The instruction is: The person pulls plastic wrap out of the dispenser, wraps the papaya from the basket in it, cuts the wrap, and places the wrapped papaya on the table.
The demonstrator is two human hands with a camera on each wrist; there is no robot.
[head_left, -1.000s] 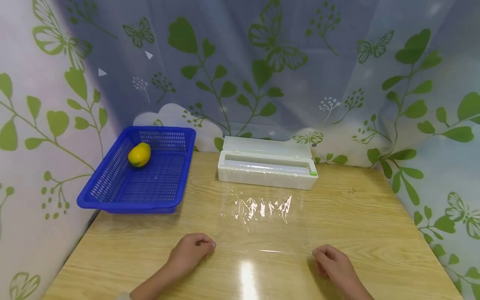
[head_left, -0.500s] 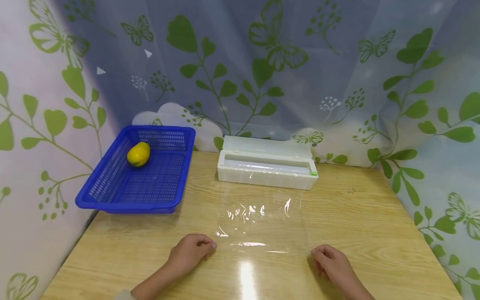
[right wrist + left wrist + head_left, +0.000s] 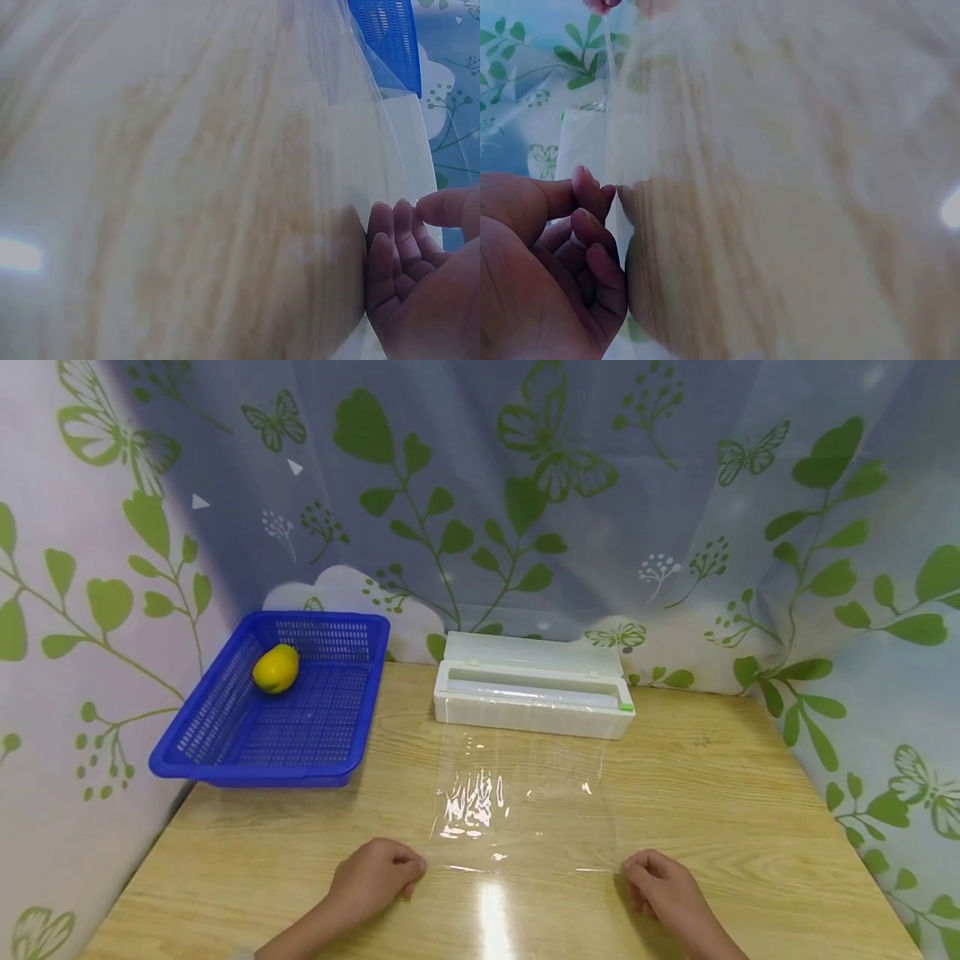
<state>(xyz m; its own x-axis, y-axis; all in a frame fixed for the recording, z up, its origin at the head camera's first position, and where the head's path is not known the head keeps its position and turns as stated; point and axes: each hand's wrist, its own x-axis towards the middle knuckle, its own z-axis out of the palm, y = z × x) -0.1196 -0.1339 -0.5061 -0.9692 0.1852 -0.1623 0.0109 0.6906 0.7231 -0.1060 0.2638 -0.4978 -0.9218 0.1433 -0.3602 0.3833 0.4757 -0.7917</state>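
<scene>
Butterfly-print curtain (image 3: 465, 535) at the back, wood-grain table (image 3: 750, 810) underneath. With the clear cling film (image 3: 517, 810) as our clock centre, the white wrap dispenser (image 3: 536, 717) sits at twelve, lid (image 3: 536, 653) up, and a blue plastic basket (image 3: 311, 727) with a lemon (image 3: 276, 668) inside is around ten. We've got the left hand (image 3: 372, 875) at eight and the right hand (image 3: 669, 892) at four, each pinching a near corner, so the sheet spans from them to the box. Looks like the pulling-out step to us, nothing cut yet. Next move calls for even tension on both corners, we reckon.
</scene>
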